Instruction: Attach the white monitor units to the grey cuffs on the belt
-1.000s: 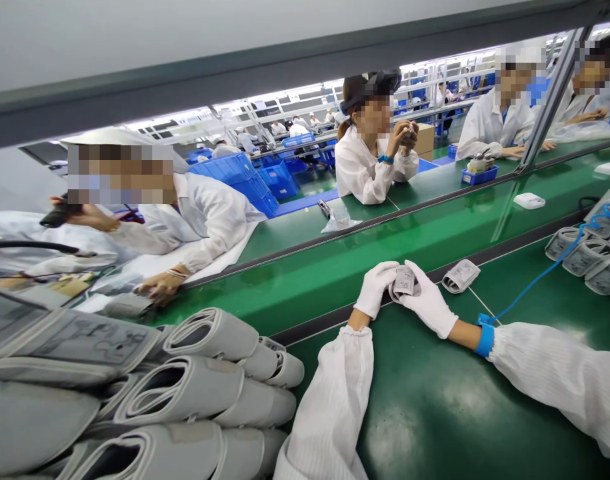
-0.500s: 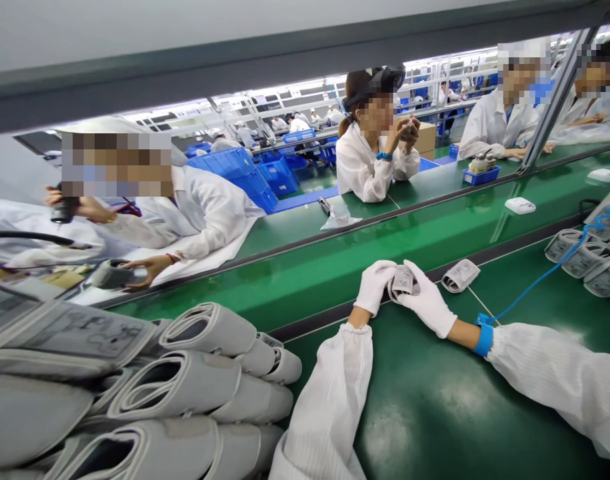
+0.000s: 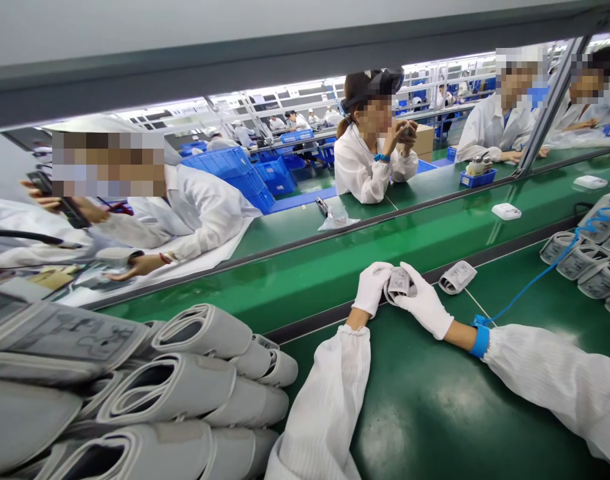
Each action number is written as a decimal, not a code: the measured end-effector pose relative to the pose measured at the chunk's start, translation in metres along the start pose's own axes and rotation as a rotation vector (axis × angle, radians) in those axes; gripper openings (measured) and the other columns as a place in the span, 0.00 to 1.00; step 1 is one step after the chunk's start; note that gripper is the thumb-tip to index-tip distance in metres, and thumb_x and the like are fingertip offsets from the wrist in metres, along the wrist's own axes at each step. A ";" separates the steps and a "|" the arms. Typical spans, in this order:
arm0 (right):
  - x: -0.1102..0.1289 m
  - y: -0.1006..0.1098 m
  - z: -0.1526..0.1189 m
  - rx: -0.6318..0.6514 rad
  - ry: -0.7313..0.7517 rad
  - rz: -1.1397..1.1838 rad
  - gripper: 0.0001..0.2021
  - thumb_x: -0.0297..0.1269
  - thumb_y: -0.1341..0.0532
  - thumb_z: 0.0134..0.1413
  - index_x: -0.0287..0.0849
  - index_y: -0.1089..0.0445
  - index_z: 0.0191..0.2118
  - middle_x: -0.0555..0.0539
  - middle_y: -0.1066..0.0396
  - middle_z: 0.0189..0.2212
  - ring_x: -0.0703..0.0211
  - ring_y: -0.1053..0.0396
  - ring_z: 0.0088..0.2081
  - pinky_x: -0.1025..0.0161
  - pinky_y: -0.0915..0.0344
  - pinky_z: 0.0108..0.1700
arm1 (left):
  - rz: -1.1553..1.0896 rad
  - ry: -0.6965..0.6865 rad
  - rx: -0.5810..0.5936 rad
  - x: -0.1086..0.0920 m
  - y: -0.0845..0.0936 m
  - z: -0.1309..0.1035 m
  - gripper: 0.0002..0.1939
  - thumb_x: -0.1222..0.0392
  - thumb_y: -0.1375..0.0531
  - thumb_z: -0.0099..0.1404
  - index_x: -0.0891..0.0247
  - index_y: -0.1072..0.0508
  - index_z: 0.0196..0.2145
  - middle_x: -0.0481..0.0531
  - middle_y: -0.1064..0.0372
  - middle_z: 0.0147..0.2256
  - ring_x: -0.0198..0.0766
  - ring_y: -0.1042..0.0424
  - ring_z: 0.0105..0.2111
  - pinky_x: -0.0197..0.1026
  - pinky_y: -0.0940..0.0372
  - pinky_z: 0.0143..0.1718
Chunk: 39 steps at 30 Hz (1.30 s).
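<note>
In white gloves, my left hand (image 3: 374,288) and my right hand (image 3: 423,300) hold a small rolled grey blood pressure cuff (image 3: 399,283) between them, over the near edge of the green belt. The left fingers close on its left side, while the right thumb and fingers grip the opposite side. Printed drawings show on the cuff's face. Just right of my right hand, another rolled cuff (image 3: 457,277) lies on the table. A blue wrist strap (image 3: 479,337) with a cord circles my right wrist.
Stacked rolled cuffs (image 3: 185,387) fill the left foreground. More cuffs (image 3: 582,257) stand at right, near the blue cord (image 3: 529,283). White devices (image 3: 506,211) lie on the green belt (image 3: 305,267). Co-workers sit across it, one holding a dark tool (image 3: 59,200). A blue tray (image 3: 477,177) stands opposite.
The cuff in my hands has turned slightly. White devices on the belt have shifted left. The co-worker at left has raised the dark tool and turned the piece in the other hand.
</note>
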State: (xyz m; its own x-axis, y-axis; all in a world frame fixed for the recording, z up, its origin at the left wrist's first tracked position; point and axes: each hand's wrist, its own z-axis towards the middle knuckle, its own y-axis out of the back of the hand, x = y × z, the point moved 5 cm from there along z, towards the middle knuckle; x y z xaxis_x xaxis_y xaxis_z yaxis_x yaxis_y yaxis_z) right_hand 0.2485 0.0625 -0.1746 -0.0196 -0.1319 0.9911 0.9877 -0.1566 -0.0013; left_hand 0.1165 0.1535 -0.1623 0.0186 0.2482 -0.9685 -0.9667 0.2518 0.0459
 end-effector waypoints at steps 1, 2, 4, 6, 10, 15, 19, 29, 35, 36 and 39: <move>0.000 0.000 0.000 -0.003 0.000 -0.008 0.45 0.36 0.32 0.45 0.42 0.42 0.71 0.42 0.29 0.60 0.48 0.29 0.59 0.52 0.36 0.66 | 0.005 0.000 -0.001 0.000 0.000 0.000 0.11 0.54 0.36 0.55 0.64 0.22 0.31 0.54 0.23 0.35 0.44 0.25 0.38 0.44 0.31 0.43; 0.000 0.000 0.000 -0.007 0.001 -0.017 0.45 0.36 0.32 0.44 0.42 0.42 0.71 0.42 0.29 0.60 0.48 0.29 0.59 0.51 0.36 0.66 | 0.010 0.001 -0.003 0.000 0.001 0.000 0.10 0.54 0.36 0.55 0.64 0.21 0.31 0.54 0.22 0.35 0.44 0.25 0.38 0.44 0.31 0.43; 0.001 0.000 0.000 -0.010 0.001 -0.025 0.45 0.36 0.32 0.44 0.41 0.41 0.71 0.42 0.29 0.60 0.47 0.29 0.59 0.51 0.37 0.66 | 0.017 0.000 -0.004 0.000 0.001 0.000 0.10 0.54 0.36 0.55 0.64 0.21 0.31 0.54 0.22 0.35 0.44 0.25 0.38 0.44 0.32 0.44; 0.002 0.000 0.000 -0.006 0.003 -0.012 0.45 0.36 0.32 0.44 0.40 0.41 0.71 0.42 0.30 0.61 0.47 0.29 0.59 0.51 0.36 0.66 | 0.021 0.000 -0.002 0.000 0.001 0.000 0.11 0.54 0.36 0.56 0.64 0.21 0.31 0.55 0.22 0.35 0.44 0.25 0.39 0.45 0.32 0.44; 0.003 0.000 0.000 -0.006 0.006 -0.010 0.45 0.36 0.32 0.43 0.41 0.41 0.71 0.42 0.29 0.61 0.48 0.29 0.59 0.52 0.35 0.65 | 0.024 0.004 -0.008 0.002 0.001 0.001 0.11 0.53 0.36 0.56 0.64 0.21 0.31 0.55 0.22 0.36 0.45 0.25 0.39 0.45 0.32 0.44; 0.003 -0.001 -0.001 -0.005 -0.005 -0.010 0.46 0.36 0.32 0.43 0.40 0.42 0.71 0.42 0.30 0.61 0.47 0.29 0.60 0.52 0.35 0.66 | 0.031 0.015 -0.016 0.002 0.001 0.001 0.12 0.53 0.36 0.57 0.64 0.20 0.32 0.55 0.22 0.36 0.46 0.25 0.40 0.45 0.32 0.45; 0.002 -0.002 -0.001 -0.013 0.011 0.048 0.46 0.37 0.31 0.44 0.42 0.42 0.71 0.42 0.32 0.63 0.47 0.32 0.63 0.52 0.36 0.67 | 0.042 0.021 -0.021 0.000 0.001 0.001 0.11 0.53 0.36 0.56 0.64 0.20 0.31 0.55 0.22 0.37 0.46 0.25 0.41 0.45 0.33 0.46; 0.000 -0.005 0.001 -0.017 -0.001 0.087 0.46 0.37 0.29 0.43 0.44 0.40 0.70 0.43 0.31 0.63 0.46 0.32 0.62 0.49 0.37 0.67 | 0.097 0.051 -0.026 -0.004 0.005 0.002 0.12 0.54 0.37 0.54 0.64 0.20 0.32 0.56 0.22 0.37 0.47 0.26 0.40 0.45 0.34 0.45; 0.005 -0.008 0.000 -0.019 0.028 0.084 0.46 0.39 0.28 0.44 0.43 0.41 0.71 0.43 0.29 0.61 0.46 0.29 0.59 0.49 0.34 0.65 | 0.103 0.079 -0.040 -0.007 0.008 0.001 0.14 0.52 0.35 0.53 0.64 0.19 0.32 0.57 0.21 0.39 0.48 0.25 0.42 0.45 0.33 0.47; 0.005 -0.007 -0.002 -0.023 0.039 0.080 0.46 0.40 0.27 0.44 0.43 0.40 0.70 0.43 0.29 0.61 0.46 0.29 0.59 0.48 0.35 0.65 | 0.105 0.088 -0.047 -0.007 0.008 0.001 0.14 0.52 0.35 0.52 0.65 0.20 0.33 0.57 0.21 0.39 0.48 0.25 0.42 0.45 0.33 0.47; 0.008 -0.002 -0.012 -0.004 0.084 0.109 0.46 0.46 0.26 0.46 0.45 0.39 0.70 0.43 0.28 0.60 0.44 0.29 0.60 0.47 0.34 0.65 | 0.107 0.131 -0.055 -0.005 0.009 0.002 0.18 0.51 0.36 0.52 0.66 0.20 0.36 0.58 0.21 0.38 0.44 0.25 0.35 0.42 0.32 0.36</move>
State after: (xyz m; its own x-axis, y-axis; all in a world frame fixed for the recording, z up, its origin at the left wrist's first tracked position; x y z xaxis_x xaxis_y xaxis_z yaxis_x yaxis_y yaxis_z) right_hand 0.2450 0.0500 -0.1686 0.0745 -0.2300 0.9703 0.9840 -0.1411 -0.1090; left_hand 0.1083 0.1560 -0.1565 -0.1156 0.1460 -0.9825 -0.9738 0.1784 0.1411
